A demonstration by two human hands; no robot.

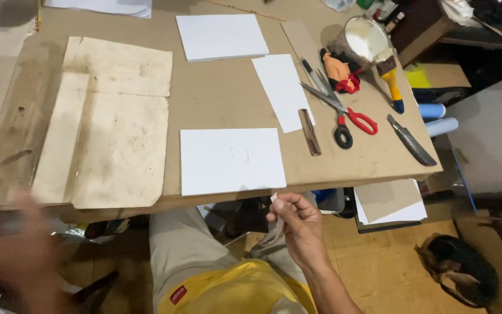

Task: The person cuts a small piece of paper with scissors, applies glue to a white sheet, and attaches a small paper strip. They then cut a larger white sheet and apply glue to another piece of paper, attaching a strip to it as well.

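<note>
Nearest you: your left hand, a blur at the near left edge, low beside the desk; too smeared to tell whether it is open or closed, or whether it holds anything.

Your right hand: near centre, just below the desk's near edge, fingers pinched shut on a small white scrap.

White sheet: flat on the desk at the near edge, just beyond the scrap, a faint pencil mark at its middle.

Narrow white sheet: beyond and right of it, lying at a slant.

Third white sheet: far centre.

Stained brown paper: left part of the desk, creased, overlapping pieces.

Short brown stick: just right of the near sheet, touching the narrow sheet's corner.

Scissors: right of the stick, one red loop and one black, blades pointing far-left.

Knife: near the desk's right edge.

Paint can: far right, white inside, a brush with a yellow and blue handle leaning at its rim.

Orange and red cloth: just left of the can.

Floor, near right: an animal curled up, dark and tan.
</note>
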